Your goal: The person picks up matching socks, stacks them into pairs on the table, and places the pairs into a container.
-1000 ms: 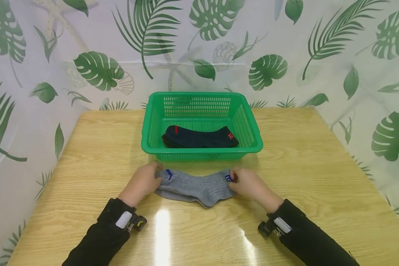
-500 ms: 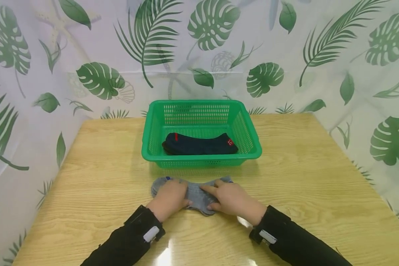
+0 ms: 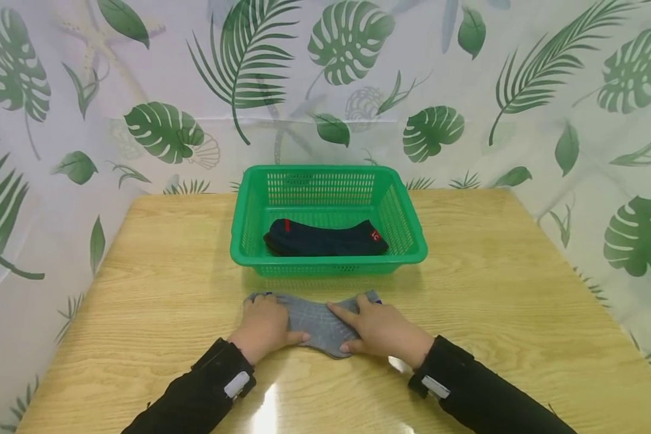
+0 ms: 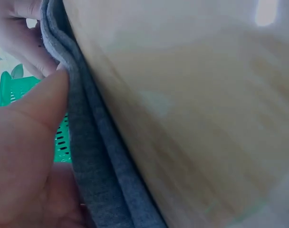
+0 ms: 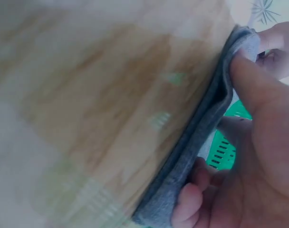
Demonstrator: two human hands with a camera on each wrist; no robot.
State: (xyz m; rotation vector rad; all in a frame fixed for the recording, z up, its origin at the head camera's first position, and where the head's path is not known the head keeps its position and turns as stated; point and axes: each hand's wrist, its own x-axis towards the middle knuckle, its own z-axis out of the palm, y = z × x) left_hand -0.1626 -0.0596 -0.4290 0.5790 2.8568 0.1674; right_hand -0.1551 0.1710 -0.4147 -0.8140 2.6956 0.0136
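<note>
A pair of grey socks [image 3: 319, 326] lies flat on the wooden table, one sock on top of the other. Their stacked edges show as two layers [image 4: 99, 156] in the left wrist view. Over the left part my left hand [image 3: 263, 325] rests with its fingers spread and its thumb [image 4: 44, 102] along the near edge. My right hand [image 3: 384, 328] presses on the right part, index finger reaching toward the middle and thumb [image 5: 254, 78] at the near edge. Both hands cover much of the socks' two ends.
Just behind the socks stands a green plastic basket [image 3: 325, 261] with slotted walls. Inside it lie dark navy socks [image 3: 325, 240] with red marks. Leaf-patterned cloth [image 3: 331, 72] hangs behind the wooden table [image 3: 157, 271] and along its sides.
Both hands have left their pinch on the socks' outer ends and moved inward to lie over the fabric. Since half a second ago, the left hand has slid slightly back left.
</note>
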